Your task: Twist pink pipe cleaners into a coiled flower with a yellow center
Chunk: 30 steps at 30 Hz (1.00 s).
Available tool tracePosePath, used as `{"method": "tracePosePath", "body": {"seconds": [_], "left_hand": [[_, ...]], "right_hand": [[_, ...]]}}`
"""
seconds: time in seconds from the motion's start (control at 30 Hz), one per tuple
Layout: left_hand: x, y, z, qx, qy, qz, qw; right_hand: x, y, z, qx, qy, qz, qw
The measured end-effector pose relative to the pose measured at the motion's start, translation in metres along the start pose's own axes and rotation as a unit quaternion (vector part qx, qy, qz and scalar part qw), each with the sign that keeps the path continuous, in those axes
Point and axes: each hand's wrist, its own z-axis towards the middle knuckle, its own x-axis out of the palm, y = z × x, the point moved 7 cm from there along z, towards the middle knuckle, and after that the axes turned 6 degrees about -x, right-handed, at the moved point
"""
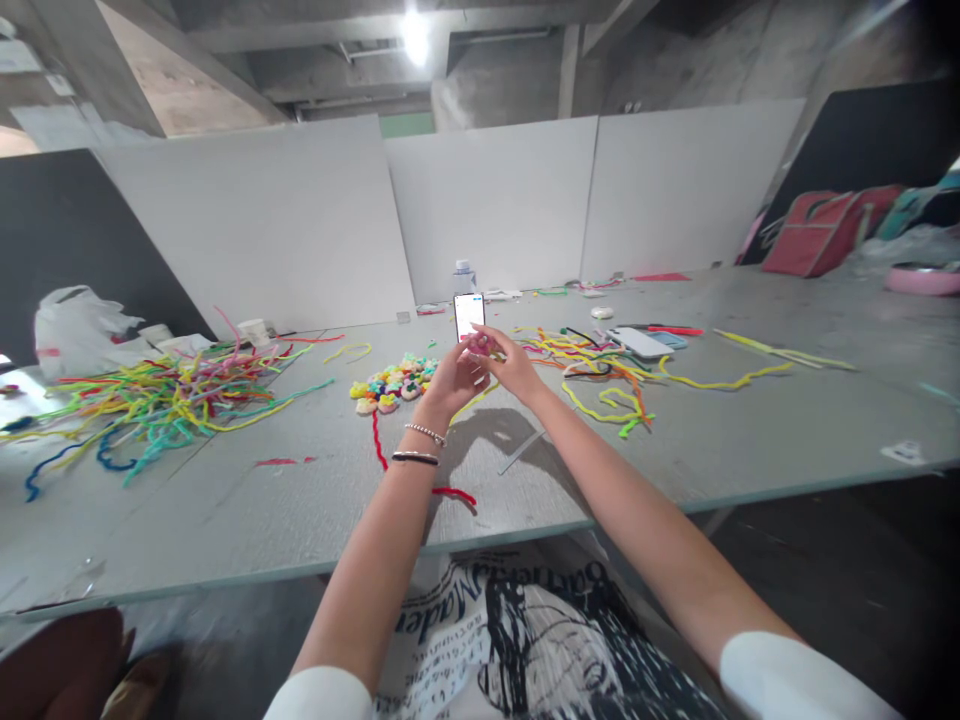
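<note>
We see the grey surface (225, 500) bare near its front edge. White panels (495, 200) close the back. A pipe-cleaner heap (165, 400) lies left, the phone (469, 314) behind. Our left hand (450, 385) and right hand (510, 365) fingers grasp a pink piece (480, 345) together above the surface.

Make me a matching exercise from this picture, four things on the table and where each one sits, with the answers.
Things:
1. big pile of pipe cleaners
2. phone
3. red bag
4. small fuzzy flowers

Places:
A. standing upright just beyond both hands
B. far right end of the table, against the dark panel
C. left part of the table, near a white plastic bag
D. just left of the left hand

Pairs: 1-C, 2-A, 3-B, 4-D
</note>
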Motion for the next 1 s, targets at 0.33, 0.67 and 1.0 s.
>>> {"method": "tracePosePath", "body": {"seconds": [0.33,0.67,1.0], "left_hand": [[0.001,-0.001,-0.001,0.019,0.013,0.002,1.000],[0.004,0.001,-0.005,0.001,0.004,-0.021,1.000],[0.005,0.001,-0.005,0.015,0.016,-0.003,1.000]], "right_hand": [[0.000,0.006,-0.003,0.028,-0.003,-0.032,0.999],[-0.001,0.013,-0.005,0.028,-0.025,-0.066,0.997],[-0.004,0.012,-0.006,0.029,-0.046,-0.083,0.995]]}}
